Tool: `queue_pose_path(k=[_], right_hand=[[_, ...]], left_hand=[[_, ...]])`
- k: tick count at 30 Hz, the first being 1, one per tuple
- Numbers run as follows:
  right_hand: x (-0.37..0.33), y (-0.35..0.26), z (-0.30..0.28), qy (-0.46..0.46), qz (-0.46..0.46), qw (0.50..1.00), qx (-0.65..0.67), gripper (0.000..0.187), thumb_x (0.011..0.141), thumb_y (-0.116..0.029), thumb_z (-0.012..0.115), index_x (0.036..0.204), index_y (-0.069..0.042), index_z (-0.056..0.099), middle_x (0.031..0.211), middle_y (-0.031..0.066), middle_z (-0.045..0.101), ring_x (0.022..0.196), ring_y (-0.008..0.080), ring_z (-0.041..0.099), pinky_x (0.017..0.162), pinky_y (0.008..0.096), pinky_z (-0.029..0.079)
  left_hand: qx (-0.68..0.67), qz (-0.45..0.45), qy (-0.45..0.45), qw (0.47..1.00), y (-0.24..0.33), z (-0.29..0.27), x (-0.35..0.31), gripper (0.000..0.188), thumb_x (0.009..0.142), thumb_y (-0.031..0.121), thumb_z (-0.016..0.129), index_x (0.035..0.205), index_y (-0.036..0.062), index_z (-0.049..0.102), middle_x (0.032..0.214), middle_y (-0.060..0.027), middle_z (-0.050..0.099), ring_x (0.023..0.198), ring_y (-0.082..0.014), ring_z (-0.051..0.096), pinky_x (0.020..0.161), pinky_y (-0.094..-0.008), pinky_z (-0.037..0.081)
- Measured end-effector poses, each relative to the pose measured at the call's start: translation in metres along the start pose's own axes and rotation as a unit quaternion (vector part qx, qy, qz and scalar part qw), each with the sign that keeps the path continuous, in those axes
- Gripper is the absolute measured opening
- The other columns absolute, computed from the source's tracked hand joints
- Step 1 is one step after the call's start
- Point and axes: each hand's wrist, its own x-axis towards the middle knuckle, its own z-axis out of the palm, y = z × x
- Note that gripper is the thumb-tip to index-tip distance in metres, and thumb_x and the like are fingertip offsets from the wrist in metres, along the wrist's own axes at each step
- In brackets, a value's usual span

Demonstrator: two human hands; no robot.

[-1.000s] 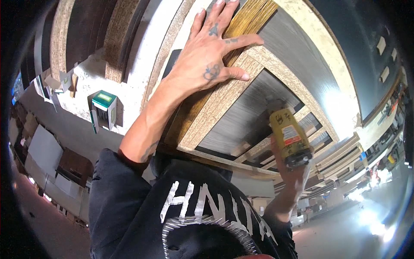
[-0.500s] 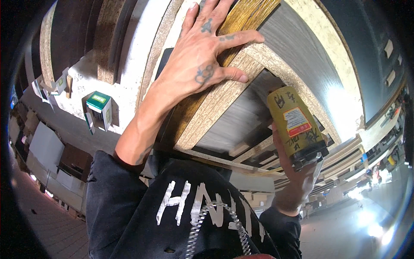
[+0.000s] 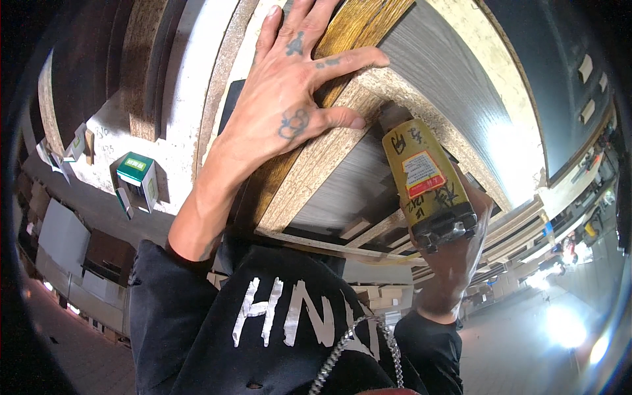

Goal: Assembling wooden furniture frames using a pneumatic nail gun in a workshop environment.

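My left hand (image 3: 283, 99) lies spread over a brown wood-grain strip (image 3: 370, 23) and the pale chipboard frame beside it, its thumb resting on the chipboard (image 3: 299, 181). In my right hand (image 3: 483, 204) is a worn yellow nail gun (image 3: 421, 164) with a black end cap, a white and red label and handwritten marks. The gun covers most of the gripping fingers. Its nose meets the inner corner of the chipboard frame, just right of my left thumb; whether it presses on the board I cannot tell. Grey wood-grain panel (image 3: 434, 59) shows around the frame.
A green and white box (image 3: 136, 168) stands on the white surface at left, near stacked dark boards with chipboard edges (image 3: 146, 79). Small wood blocks (image 3: 586, 69) lie on a dark panel at far right. Chipboard strips (image 3: 375, 232) cross below the frame.
My right hand has brought the nail gun left and slightly up, its nose now at the frame's corner by my left thumb. My left hand stays on the strip; the whole view has shifted a little.
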Motion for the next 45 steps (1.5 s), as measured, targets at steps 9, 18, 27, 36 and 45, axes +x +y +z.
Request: queue_pose_path(k=[9,18,27,36,45], right_hand=[[0.006,-0.005,0.001,-0.001,-0.018,1.000,-0.008,0.045,0.073,-0.011,0.079,0.113,0.001,0.064,0.084,0.0165,0.073,0.072,0.0214,0.073,0.062,0.0344,0.058],[0.011,-0.006,0.004,-0.012,-0.021,0.999,-0.027,0.038,0.075,-0.009,0.077,0.109,0.000,0.064,0.083,0.0154,0.073,0.072,0.0215,0.073,0.062,0.0330,0.059],[0.015,-0.019,0.003,-0.040,-0.019,0.998,-0.038,0.030,0.077,-0.007,0.076,0.104,0.000,0.065,0.082,0.0144,0.073,0.072,0.0216,0.074,0.061,0.0317,0.059],[0.019,-0.018,0.010,-0.038,-0.048,0.998,-0.030,0.027,0.076,-0.008,0.077,0.100,-0.001,0.066,0.086,0.0127,0.072,0.072,0.0206,0.073,0.060,0.0317,0.058],[0.020,-0.021,0.005,-0.051,-0.053,0.992,-0.102,0.029,0.074,-0.007,0.077,0.099,0.000,0.066,0.086,0.0122,0.072,0.071,0.0210,0.072,0.061,0.0327,0.058]], left_hand=[[0.002,0.001,0.004,1.000,0.000,0.000,-0.001,0.066,0.076,0.044,0.079,0.137,0.0341,0.057,0.163,-0.0191,0.004,0.148,-0.0460,0.003,0.118,-0.0601,0.005],[0.014,0.020,0.016,1.000,-0.003,0.003,-0.001,0.063,0.079,0.026,0.079,0.137,0.0330,0.056,0.163,-0.0204,0.004,0.148,-0.0467,0.005,0.117,-0.0593,0.008],[-0.013,0.048,0.050,0.997,-0.008,0.008,-0.004,0.059,0.082,0.022,0.075,0.137,0.0299,0.057,0.163,-0.0212,0.005,0.148,-0.0460,0.005,0.118,-0.0583,0.006],[0.001,0.071,0.045,0.996,-0.011,0.005,-0.006,0.065,0.083,0.003,0.061,0.142,0.0309,0.053,0.163,-0.0216,0.000,0.150,-0.0440,0.002,0.119,-0.0562,0.002],[-0.004,0.071,0.156,0.985,-0.018,0.024,-0.006,0.069,0.066,0.032,0.085,0.130,0.0396,0.061,0.162,-0.0099,0.019,0.148,-0.0336,0.018,0.122,-0.0516,0.010]])
